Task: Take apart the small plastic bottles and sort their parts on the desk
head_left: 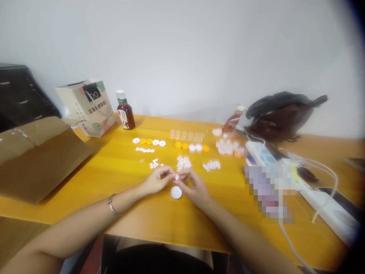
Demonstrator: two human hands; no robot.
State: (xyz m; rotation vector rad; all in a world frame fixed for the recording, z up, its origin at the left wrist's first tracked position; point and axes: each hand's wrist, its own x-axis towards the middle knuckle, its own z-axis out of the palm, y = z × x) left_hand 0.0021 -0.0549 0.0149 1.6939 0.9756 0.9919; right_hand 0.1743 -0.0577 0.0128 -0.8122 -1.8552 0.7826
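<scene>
My left hand (156, 180) and my right hand (194, 186) meet over the yellow table (119, 179), fingers pinched together on a small white part (177, 177) held between them. A white round cap (176, 192) lies on the table just below the hands. Just beyond my fingers lie heaps of small white pieces (183, 163), and another heap (211, 165) sits to the right. Farther back are rows of white and yellow rings (148, 142), yellow and white caps (191, 147) and clear small vials (186, 135). A metal bangle (111, 204) circles my left wrist.
A brown cardboard box (37, 156) fills the left side. A paper bag (88, 106) and a dark bottle (124, 111) stand at the back left. A dark bag (282, 114), a tipped bottle (232, 120), a white power strip (313, 190) with cables lie at the right.
</scene>
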